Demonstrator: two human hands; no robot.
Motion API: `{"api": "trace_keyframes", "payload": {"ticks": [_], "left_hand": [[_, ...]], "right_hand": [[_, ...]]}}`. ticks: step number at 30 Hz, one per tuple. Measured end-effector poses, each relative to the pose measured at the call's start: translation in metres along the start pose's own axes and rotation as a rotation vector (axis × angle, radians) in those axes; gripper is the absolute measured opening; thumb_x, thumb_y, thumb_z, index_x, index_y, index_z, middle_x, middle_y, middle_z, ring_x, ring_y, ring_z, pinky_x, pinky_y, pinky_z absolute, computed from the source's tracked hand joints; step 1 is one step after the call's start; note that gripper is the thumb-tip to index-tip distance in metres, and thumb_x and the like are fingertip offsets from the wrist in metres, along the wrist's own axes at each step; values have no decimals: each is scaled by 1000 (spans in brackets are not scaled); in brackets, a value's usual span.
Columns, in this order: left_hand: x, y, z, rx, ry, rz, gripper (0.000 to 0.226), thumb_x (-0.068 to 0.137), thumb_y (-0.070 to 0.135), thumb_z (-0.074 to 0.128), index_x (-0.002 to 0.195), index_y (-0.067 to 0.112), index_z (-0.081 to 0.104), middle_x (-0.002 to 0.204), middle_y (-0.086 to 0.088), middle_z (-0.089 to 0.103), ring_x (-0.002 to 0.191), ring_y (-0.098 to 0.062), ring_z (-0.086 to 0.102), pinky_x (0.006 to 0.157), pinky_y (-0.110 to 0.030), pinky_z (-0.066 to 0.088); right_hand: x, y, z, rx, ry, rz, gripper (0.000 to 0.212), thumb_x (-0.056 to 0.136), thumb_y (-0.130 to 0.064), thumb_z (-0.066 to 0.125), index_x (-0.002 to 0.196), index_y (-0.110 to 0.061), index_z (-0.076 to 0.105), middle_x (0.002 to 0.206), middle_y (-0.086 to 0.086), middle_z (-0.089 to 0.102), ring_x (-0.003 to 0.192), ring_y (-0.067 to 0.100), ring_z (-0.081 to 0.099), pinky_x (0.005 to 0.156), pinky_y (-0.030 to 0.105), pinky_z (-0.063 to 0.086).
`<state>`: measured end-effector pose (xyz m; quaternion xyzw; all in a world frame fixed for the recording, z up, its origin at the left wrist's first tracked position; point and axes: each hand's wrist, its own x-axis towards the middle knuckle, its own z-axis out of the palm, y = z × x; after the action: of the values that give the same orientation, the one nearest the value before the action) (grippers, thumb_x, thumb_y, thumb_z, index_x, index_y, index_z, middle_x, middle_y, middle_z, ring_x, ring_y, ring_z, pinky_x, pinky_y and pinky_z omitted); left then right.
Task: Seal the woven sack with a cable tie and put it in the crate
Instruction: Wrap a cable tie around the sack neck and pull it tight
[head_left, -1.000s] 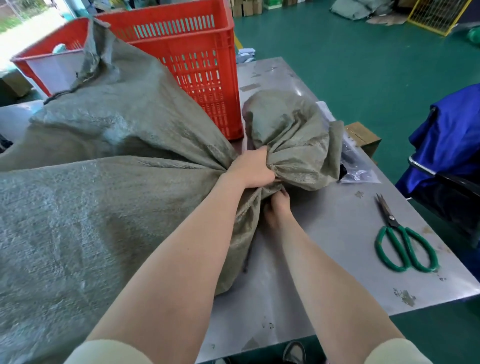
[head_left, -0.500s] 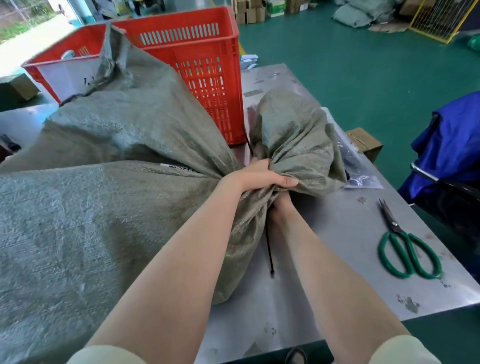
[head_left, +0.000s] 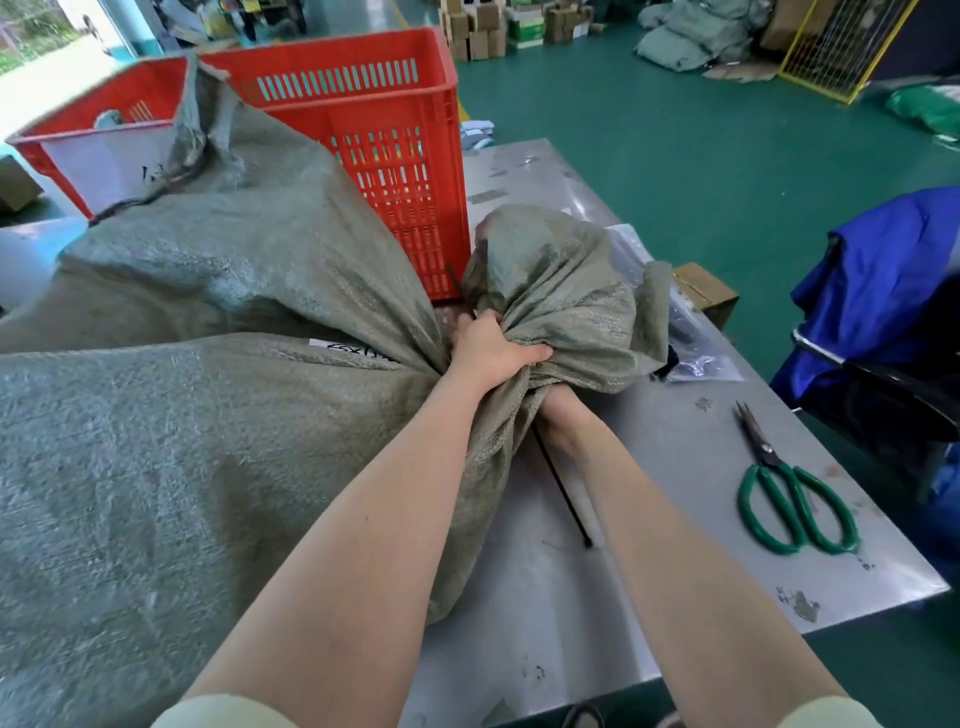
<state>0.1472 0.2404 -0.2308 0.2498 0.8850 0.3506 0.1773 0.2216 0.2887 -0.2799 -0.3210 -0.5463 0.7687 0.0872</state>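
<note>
A big grey-green woven sack (head_left: 171, 457) lies on its side across the metal table (head_left: 675, 467), its mouth bunched into a neck at the centre. My left hand (head_left: 491, 351) grips that neck from above. Underneath the neck sits my right hand (head_left: 563, 421), partly hidden by fabric, holding the black cable tie (head_left: 563, 493) whose tail trails toward me over the table. The loose sack top (head_left: 561, 291) flares out beyond my hands. A red plastic crate (head_left: 384, 145) stands behind the sack.
Green-handled scissors (head_left: 784, 493) lie on the table's right side. A clear plastic bag (head_left: 691, 348) lies behind the sack top. A second tied sack (head_left: 208, 171) leans against the crate. A blue cloth on a chair (head_left: 883, 296) is off the right edge.
The black cable tie came into view under the sack neck, its tail lying on the table. My left hand shifted its grip on the neck, fingers stretching out and then curling over it again.
</note>
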Motion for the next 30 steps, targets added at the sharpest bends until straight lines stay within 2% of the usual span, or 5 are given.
{"api": "trace_keyframes", "payload": {"ticks": [8,14,21,25,30], "left_hand": [[1,-1,0,295,11,-11,83,71,53,69,127,-6,50,138,-28,43,128,-36,43,104,-34,37],[1,2,0,452,-8,32,78,77,51,64,128,-6,49,136,-28,45,125,-38,46,103,-35,37],[-4,5,1,859,-313,225,64,84,52,51,130,9,51,132,-21,49,125,-38,44,101,-39,40],[-1,13,-20,921,-476,265,72,76,59,58,130,10,52,131,-15,54,116,-32,54,98,-33,44],[3,12,-44,902,-557,273,57,93,45,43,132,4,51,139,-15,52,126,-30,49,106,-34,38]], "right_hand": [[-26,4,-34,-428,-6,17,19,83,4,53,71,-10,52,45,3,61,29,8,56,35,17,49],[-54,-29,-52,-334,-232,-139,32,92,-3,38,80,-15,65,63,-7,74,54,3,68,53,14,49],[-35,-17,-32,-570,147,-563,18,85,-11,63,82,5,70,61,-3,55,62,0,48,65,22,35],[-24,-13,-19,-409,185,-562,26,88,-5,57,66,-20,58,97,5,62,95,14,56,88,27,42],[-15,2,-20,-507,235,-418,40,92,-14,55,56,-21,38,58,-7,45,55,-4,44,58,16,32]]}}
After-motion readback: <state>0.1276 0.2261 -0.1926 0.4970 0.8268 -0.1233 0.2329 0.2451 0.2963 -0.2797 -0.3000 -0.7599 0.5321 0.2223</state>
